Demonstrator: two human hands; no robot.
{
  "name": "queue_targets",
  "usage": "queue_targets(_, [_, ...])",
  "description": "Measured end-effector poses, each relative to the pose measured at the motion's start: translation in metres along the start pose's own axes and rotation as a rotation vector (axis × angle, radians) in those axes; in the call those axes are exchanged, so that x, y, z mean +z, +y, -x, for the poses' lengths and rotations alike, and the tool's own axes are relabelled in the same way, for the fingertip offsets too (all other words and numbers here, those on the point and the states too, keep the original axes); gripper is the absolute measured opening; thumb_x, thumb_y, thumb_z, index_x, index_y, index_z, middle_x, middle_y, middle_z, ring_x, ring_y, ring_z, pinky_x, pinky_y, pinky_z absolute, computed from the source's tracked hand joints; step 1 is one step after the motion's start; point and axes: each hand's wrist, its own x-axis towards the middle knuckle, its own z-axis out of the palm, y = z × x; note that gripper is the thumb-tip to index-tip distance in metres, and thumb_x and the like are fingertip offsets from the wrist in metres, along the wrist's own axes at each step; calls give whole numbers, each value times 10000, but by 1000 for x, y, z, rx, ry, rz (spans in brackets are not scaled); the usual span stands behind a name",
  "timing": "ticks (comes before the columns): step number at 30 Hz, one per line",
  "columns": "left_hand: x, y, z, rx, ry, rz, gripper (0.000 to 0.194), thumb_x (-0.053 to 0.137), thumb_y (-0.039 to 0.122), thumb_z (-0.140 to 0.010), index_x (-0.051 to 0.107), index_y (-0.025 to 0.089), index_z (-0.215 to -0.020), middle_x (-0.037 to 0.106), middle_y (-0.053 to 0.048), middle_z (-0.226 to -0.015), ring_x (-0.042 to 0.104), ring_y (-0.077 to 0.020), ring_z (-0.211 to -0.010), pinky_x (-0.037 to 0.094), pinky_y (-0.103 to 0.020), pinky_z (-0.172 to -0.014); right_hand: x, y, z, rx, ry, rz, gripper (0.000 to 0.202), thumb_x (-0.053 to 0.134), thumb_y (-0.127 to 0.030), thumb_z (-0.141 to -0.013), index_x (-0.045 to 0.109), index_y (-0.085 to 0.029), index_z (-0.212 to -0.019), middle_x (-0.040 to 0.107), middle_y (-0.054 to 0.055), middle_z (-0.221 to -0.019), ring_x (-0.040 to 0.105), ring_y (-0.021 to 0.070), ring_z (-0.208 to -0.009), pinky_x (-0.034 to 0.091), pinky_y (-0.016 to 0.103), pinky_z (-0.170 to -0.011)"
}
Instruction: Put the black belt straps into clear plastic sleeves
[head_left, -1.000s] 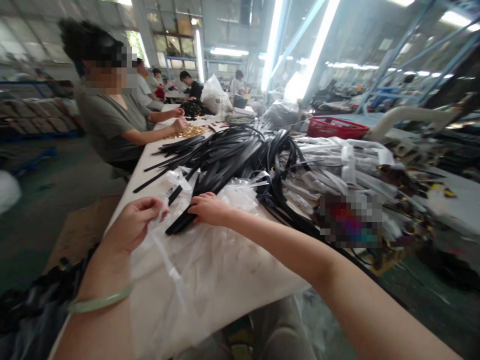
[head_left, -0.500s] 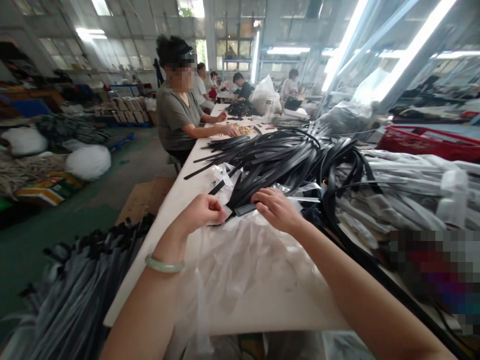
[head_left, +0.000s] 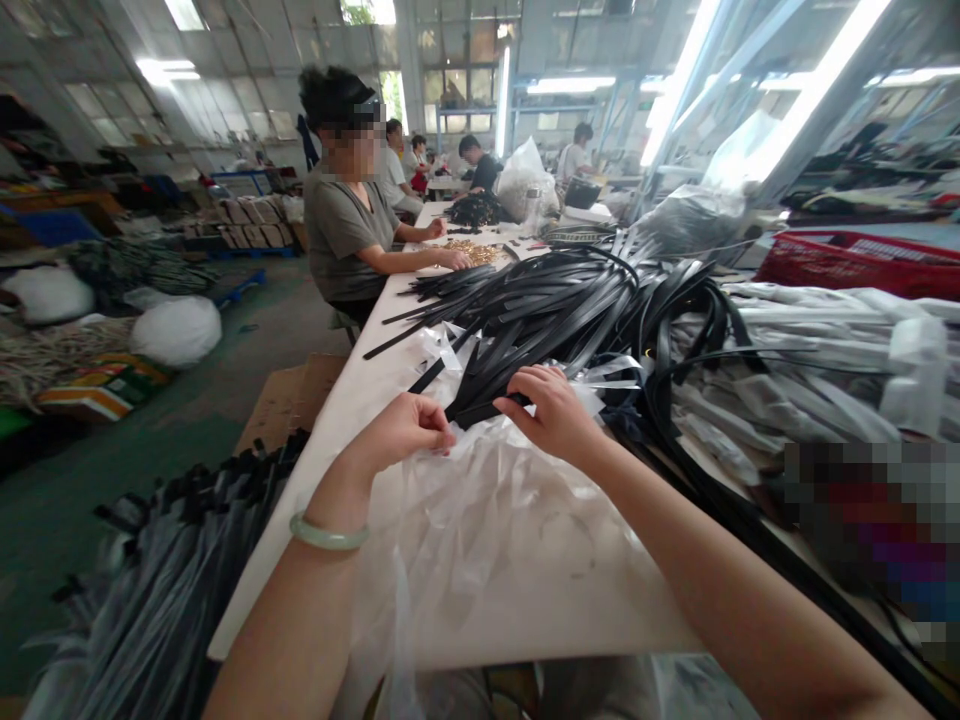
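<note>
My left hand (head_left: 409, 432), with a pale green bangle (head_left: 330, 532) on its wrist, is closed in a pinch at the mouth of a clear plastic sleeve (head_left: 480, 490). The sleeve lies across the white table (head_left: 570, 610) and hangs over its near edge. Just to the right, my right hand (head_left: 551, 408) has its thumb and fingers closed round a black belt (head_left: 480, 408). One end of this belt is hidden under the fingers. Beyond both hands lies a large heap of black belts (head_left: 555, 310), with loose clear plastic (head_left: 442, 348) at its near left side.
Plastic-wrapped goods (head_left: 817, 370) and a red bin (head_left: 855, 265) are on the right. A co-worker (head_left: 349, 225) sits at the table's left side by small gold-coloured parts (head_left: 476, 252). Sleeved belts (head_left: 172, 560) stand at lower left beside cardboard (head_left: 292, 395).
The rectangular dark end piece visible between my hands before is now turned and mostly covered by my right fingers. My left hand stays at the sleeve. The view has shifted slightly.
</note>
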Motion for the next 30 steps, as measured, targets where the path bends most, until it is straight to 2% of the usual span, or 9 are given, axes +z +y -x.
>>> queue_targets(7, [-1, -1, -1, -8, 5, -39, 112, 725, 205, -625, 653, 121, -610, 670, -39, -588, 574, -119, -565, 429, -232, -576, 0, 2, 1, -7, -47, 6, 316, 502, -434, -931, 544, -187, -739, 584, 28, -738, 539, 180, -769, 323, 310, -743])
queue_targets(11, [-1, -1, -1, -9, 6, -39, 137, 731, 232, -633, 647, 129, -602, 667, -36, -584, 587, -132, -581, 437, -243, -590, -4, 3, 0, 15, -5, 10, 303, 496, -422, -930, 537, -187, -743, 582, 32, -731, 537, 182, -747, 325, 308, -713])
queue_targets(14, [0, -1, -1, -15, 5, -31, 131, 732, 218, -622, 638, 132, -590, 658, -31, -568, 587, -133, -568, 439, -245, -584, -5, 3, -1, 26, 18, 14, 303, 487, -422, -934, 532, -187, -747, 579, 32, -731, 540, 183, -747, 327, 309, -711])
queue_targets(30, [2, -2, -2, 7, 10, -55, 103, 716, 206, -643, 662, 123, -614, 676, -41, -590, 582, -124, -561, 436, -235, -576, 0, 1, 1, -8, -64, 2, 302, 507, -420, -927, 547, -185, -741, 585, 27, -721, 549, 180, -759, 327, 309, -736])
